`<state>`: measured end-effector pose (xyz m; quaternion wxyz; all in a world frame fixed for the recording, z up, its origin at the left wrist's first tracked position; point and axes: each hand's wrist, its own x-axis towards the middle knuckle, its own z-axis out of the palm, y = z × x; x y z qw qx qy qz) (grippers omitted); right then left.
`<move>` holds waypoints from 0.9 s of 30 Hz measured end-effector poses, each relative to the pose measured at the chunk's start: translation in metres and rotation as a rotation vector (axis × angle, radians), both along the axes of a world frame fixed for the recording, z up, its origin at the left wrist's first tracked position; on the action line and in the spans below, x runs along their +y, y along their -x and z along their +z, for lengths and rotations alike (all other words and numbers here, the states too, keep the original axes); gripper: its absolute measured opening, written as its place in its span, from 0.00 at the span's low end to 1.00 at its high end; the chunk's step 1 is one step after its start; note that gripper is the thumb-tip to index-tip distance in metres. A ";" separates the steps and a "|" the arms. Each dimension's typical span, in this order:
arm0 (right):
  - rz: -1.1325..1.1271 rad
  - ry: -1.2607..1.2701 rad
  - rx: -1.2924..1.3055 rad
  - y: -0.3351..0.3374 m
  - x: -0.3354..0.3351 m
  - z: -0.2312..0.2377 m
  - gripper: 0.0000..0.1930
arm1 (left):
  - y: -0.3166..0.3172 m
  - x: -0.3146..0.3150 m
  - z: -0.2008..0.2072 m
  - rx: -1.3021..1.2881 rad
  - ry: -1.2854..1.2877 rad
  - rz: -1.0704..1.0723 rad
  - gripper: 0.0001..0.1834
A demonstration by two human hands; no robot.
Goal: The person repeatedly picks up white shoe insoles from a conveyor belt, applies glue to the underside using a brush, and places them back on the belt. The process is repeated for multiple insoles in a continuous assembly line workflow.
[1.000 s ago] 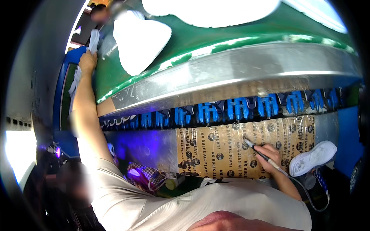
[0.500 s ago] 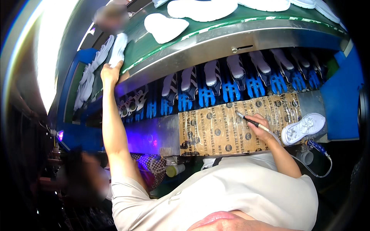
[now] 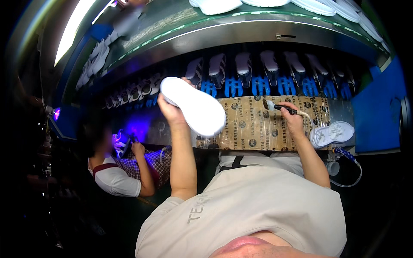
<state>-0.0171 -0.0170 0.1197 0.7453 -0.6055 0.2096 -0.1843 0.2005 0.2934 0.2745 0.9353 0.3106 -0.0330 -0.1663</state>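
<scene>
Brought in from the green belt (image 3: 172, 20), a white shoe sole (image 3: 194, 107) is now gripped in the left hand (image 3: 170, 111). A brush (image 3: 285, 108) is held in the right hand (image 3: 293, 118); below and right of it, a small cup (image 3: 332, 168) is seen, contents unclear.

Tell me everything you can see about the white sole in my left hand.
The sole is plain white and long, with rounded ends and a slightly pinched middle. It looks like smooth foam or rubber, though glare hides fine detail. Your left hand grips it near its narrower end, the only thing seen touching it. It slants through the air, broader end toward the picture's lower right, overlapping the cardboard's left edge in view.
</scene>
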 end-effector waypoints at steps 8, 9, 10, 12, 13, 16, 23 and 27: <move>0.217 -0.026 -0.043 -0.013 0.051 0.089 0.12 | 0.116 -0.023 -0.088 0.366 -0.104 -0.396 0.45; 0.237 0.003 -0.111 -0.019 0.059 0.088 0.12 | 0.118 -0.022 -0.089 0.370 -0.130 -0.459 0.46; 0.296 0.036 -0.086 -0.022 0.062 0.094 0.11 | 0.117 -0.023 -0.094 0.334 -0.130 -0.470 0.47; 0.367 0.169 -0.089 -0.038 0.073 0.100 0.11 | 0.110 -0.027 -0.096 0.258 -0.139 -0.484 0.51; 0.382 0.180 -0.075 -0.046 0.080 0.107 0.12 | 0.110 -0.030 -0.092 0.278 -0.148 -0.434 0.50; 0.332 0.310 -0.009 -0.071 0.098 0.123 0.12 | 0.103 -0.035 -0.085 0.151 -0.184 -0.470 0.50; 0.619 0.601 -0.386 -0.088 0.086 0.102 0.14 | 0.088 -0.040 -0.094 0.276 -0.086 -0.331 0.46; 0.472 0.722 -0.330 -0.087 0.087 0.109 0.14 | 0.086 -0.043 -0.086 0.292 -0.044 -0.355 0.45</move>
